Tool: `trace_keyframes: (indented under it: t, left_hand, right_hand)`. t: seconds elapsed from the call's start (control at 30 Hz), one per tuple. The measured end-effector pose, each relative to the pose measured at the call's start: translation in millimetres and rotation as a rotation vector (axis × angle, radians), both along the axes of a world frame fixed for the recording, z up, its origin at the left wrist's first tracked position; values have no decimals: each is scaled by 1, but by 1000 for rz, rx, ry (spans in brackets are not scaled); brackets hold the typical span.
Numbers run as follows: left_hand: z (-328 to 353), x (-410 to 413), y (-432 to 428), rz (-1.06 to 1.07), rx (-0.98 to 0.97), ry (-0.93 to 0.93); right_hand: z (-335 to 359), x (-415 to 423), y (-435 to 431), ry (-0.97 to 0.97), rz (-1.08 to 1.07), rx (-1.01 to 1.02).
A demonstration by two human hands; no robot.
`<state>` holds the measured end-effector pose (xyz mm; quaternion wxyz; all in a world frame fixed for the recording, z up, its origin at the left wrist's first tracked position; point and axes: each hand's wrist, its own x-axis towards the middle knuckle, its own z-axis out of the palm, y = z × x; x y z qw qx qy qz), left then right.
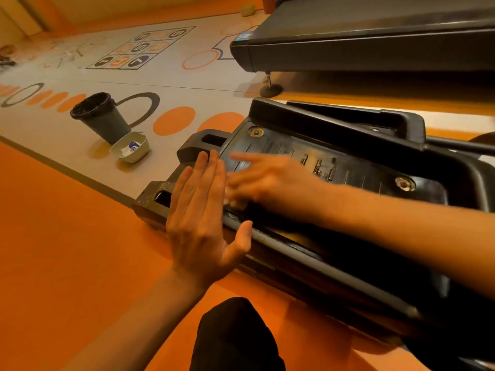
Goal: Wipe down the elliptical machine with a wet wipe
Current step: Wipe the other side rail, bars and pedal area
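Note:
The elliptical's black foot pedal [356, 167] lies tilted across the middle of the view, ribbed, with two metal bolts. My right hand [267, 180] is blurred with motion and presses flat on the pedal's near left part, fingers stretched out. A small pale bit of the wet wipe [237, 203] shows under its palm edge; the rest is hidden. My left hand [203, 223] is open with straight fingers, lying against the pedal's near left rim, thumb on the edge.
A dark bin with a black liner [104, 121] stands on the floor at left, with a pale tray holding a wipe pack [131, 148] beside it. A treadmill deck [375, 49] runs along the top right. My dark-clothed knee [235, 336] is at the bottom.

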<state>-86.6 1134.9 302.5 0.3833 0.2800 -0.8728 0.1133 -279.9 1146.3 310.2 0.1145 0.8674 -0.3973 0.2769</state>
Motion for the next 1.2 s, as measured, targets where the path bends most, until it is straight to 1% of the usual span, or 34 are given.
trace_keyframes:
  t: [0.07, 0.13, 0.17, 0.27, 0.33, 0.37, 0.43, 0.47, 0.53, 0.6, 0.63, 0.7, 0.77, 0.83, 1.0, 1.1, 1.2]
  left_hand:
    - [0, 1, 0, 9, 4, -5]
    - [-1, 1, 1, 15, 2, -4]
    - [-1, 1, 1, 12, 1, -4]
    - [-1, 0, 1, 8, -1, -3]
    - [0, 1, 1, 9, -4, -6]
    - [0, 1, 2, 8, -9, -10]
    - [1, 1, 2, 12, -16, -28]
    - [2, 1, 2, 20, -21, -36]
    - [4, 0, 3, 36, -32, -55]
    - [7, 0, 3, 54, -44, -92]
    - [8, 1, 3, 58, -45, -122]
    - [12, 5, 1, 65, -42, -187]
    - [17, 7, -2, 66, -36, -252]
    - [23, 8, -3, 65, -28, -319]
    - [39, -3, -7, 66, 22, -495]
    - [48, -9, -13, 2, 28, -613]
    - [52, -9, -12, -21, 52, -671]
  right_hand:
    - [8, -22, -21, -21, -148, -9]
    - [8, -21, -22, -36, -199, 0]
    - [6, -13, -13, -60, -174, -8]
    - [-2, 14, 27, -143, 30, 12]
    - [-8, 9, 35, -105, 100, 10]
    - [-8, -4, 32, -52, 88, -4]
    - [-6, -32, 17, 29, -13, -12]
    - [-2, -45, 9, 32, -84, -16]
    - [5, -54, 4, -23, -220, -8]
    - [4, -38, 13, -88, -280, -5]
    - [2, -24, 22, -109, -269, 7]
    - [-4, -2, 42, -132, -149, 70]
    - [-8, 3, 54, -94, 3, 111]
    - [-11, -11, 51, -35, 37, 97]
    - [-7, -31, 27, -7, -169, 73]
    - [0, -43, 16, -38, -345, 58]
    - [8, -56, 2, -44, -501, 93]
